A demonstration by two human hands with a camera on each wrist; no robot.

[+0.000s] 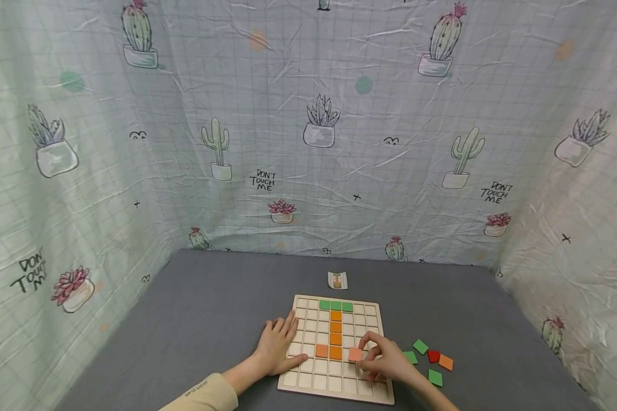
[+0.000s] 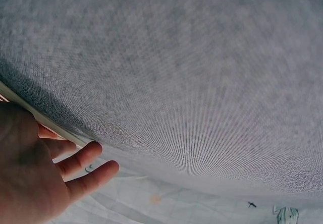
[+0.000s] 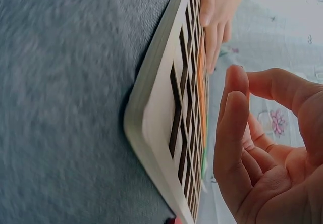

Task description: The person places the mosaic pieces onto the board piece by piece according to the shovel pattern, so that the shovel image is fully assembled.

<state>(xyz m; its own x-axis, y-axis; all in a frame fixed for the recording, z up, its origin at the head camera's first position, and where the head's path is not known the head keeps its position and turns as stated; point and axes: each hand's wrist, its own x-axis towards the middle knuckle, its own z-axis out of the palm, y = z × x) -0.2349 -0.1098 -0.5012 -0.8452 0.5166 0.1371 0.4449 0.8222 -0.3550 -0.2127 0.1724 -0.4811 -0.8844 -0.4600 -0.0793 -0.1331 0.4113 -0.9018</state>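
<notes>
Loose green tiles (image 1: pixel 435 378) lie right of the gridded wooden board (image 1: pixel 320 381). Over it, the right hand (image 1: pixel 385 361) pinches a salmon tile (image 1: pixel 355 354) between thumb and fingertip; the left hand (image 1: pixel 276 346), fingers extended, rests on the board's left edge.

Left hand (image 2: pixel 38 168) at eight o'clock, fingers extended.
Grey desk (image 2: pixel 192 72) reaches twelve; pale board edge (image 2: pixel 10 94) at nine, printed sheet (image 2: pixel 171 199) at six.

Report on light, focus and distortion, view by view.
Head: fairly even light, the grid board clear, fine detail on the card too small to make out; left wrist: gray tabletop soft toward the top, the left hand shadowed across its palm; right wrist: board steeply foreshortened, backdrop pale and bright.
</notes>
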